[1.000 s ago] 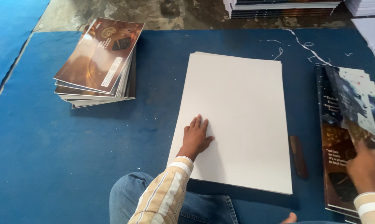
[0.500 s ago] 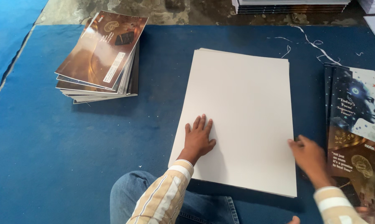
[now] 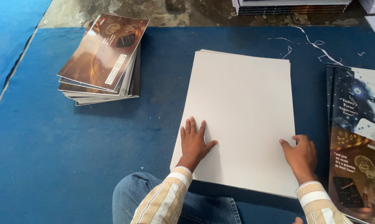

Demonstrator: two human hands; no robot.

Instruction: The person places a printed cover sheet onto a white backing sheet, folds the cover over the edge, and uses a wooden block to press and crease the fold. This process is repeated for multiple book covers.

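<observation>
A stack of large white sheets [image 3: 241,103] lies on the blue mat in front of me. My left hand [image 3: 193,143] rests flat on its near left part, fingers spread. At the stack's near right edge my right hand [image 3: 299,153] has its fingers curled onto the top sheet; whether it pinches the sheet I cannot tell. Both wrists wear striped cream and white sleeves.
A pile of glossy brown printed covers [image 3: 102,62] sits at the far left. Dark printed covers [image 3: 357,141] lie along the right edge. More stacks [image 3: 291,6] stand at the back. My knee in blue jeans [image 3: 154,199] is at the bottom, on the blue mat [image 3: 50,166].
My right hand left the dark covers on the right and moved left onto the white stack's near right edge. My left hand stayed flat on the sheets.
</observation>
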